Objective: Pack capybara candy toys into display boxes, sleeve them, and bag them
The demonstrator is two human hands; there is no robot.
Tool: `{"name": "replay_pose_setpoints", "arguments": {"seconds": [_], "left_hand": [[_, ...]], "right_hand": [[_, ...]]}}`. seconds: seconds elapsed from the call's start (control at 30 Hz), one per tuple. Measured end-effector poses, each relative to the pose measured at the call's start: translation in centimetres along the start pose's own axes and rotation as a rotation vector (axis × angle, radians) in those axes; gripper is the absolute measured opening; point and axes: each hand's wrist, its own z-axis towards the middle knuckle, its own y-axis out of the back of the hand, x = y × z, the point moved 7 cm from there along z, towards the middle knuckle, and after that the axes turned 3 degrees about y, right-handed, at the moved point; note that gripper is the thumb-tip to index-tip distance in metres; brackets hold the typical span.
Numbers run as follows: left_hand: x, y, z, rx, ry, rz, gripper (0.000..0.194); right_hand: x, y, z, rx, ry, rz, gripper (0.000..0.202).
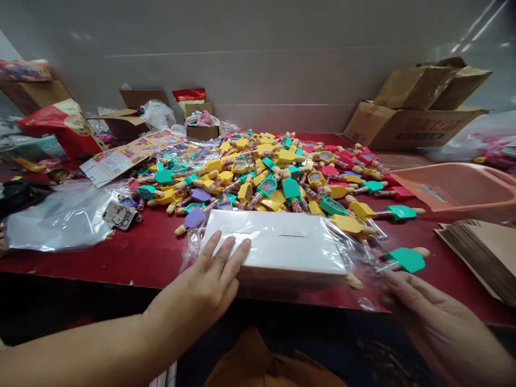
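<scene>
A white box (274, 244) lies flat inside a clear plastic bag (342, 247) at the table's front edge. My left hand (209, 279) rests on the box's left part with its fingers spread. At the right, my right hand (419, 301) is closed, pinching the end of the clear bag. Behind the box spreads a large pile of small toys (258, 172) in yellow, green, purple and red, with wooden-coloured tips. One green toy (407, 259) lies just above my right hand.
An orange tray (463, 188) and stacked flat cardboard (484, 252) are at the right. Cardboard boxes (403, 123) stand behind them. On the left lie clear bags (60, 220), a cat-patterned case (120, 215) and a printed card sheet (129, 153).
</scene>
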Motion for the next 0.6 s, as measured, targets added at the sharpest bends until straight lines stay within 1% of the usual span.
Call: {"name": "replay_pose_setpoints", "arguments": {"seconds": [0.07,0.13,0.23,0.27,0.3,0.33,0.37,0.4,0.43,0.47,0.5,0.53,0.6], "left_hand": [[0.5,-0.1,0.0,-0.035,-0.010,0.017,0.010],[1.4,-0.2,-0.5,-0.091,-0.005,0.028,0.010],[2.9,-0.6,-2.3,-0.160,-0.025,0.111,0.010],[3.3,-0.7,-3.0,-0.191,-0.015,0.143,0.007],[3.9,-0.7,-3.8,-0.233,0.025,0.145,0.008],[4.5,-0.7,-4.6,-0.278,0.115,0.103,0.016],[5.4,-0.6,-5.4,-0.336,0.256,0.005,0.028],[6.5,-0.8,-6.3,-0.395,0.435,-0.153,0.041],[7.5,-1.4,-7.3,-0.444,0.629,-0.359,0.052],[8.2,-2.4,-8.2,-0.480,0.818,-0.586,0.060],[8.5,-3.5,-8.8,-0.498,0.983,-0.804,0.064],[8.5,-4.6,-9.1,-0.488,1.108,-0.992,0.062],[8.2,-6.2,-8.9,-0.418,1.262,-1.236,0.052]], "right_hand": [[-0.6,-0.6,-0.3,-0.050,0.084,-0.137,0.044],[-0.9,-1.0,-0.3,-0.133,0.228,-0.242,0.042],[-0.9,-1.3,-0.1,-0.257,0.437,-0.277,0.034],[-0.8,-1.2,0.0,-0.292,0.479,-0.269,0.032],[-0.8,-1.2,0.1,-0.321,0.498,-0.255,0.031],[-0.9,-1.2,0.3,-0.341,0.496,-0.240,0.030],[-0.9,-1.2,0.4,-0.351,0.486,-0.224,0.030],[-1.0,-1.2,0.6,-0.355,0.472,-0.208,0.031],[-1.1,-1.2,0.7,-0.358,0.456,-0.196,0.032],[-1.2,-1.2,0.7,-0.358,0.436,-0.189,0.033],[-1.3,-1.2,0.8,-0.361,0.420,-0.180,0.035],[-1.4,-1.2,0.8,-0.364,0.406,-0.171,0.036],[-1.6,-1.2,0.8,-0.350,0.373,-0.146,0.035]]}}
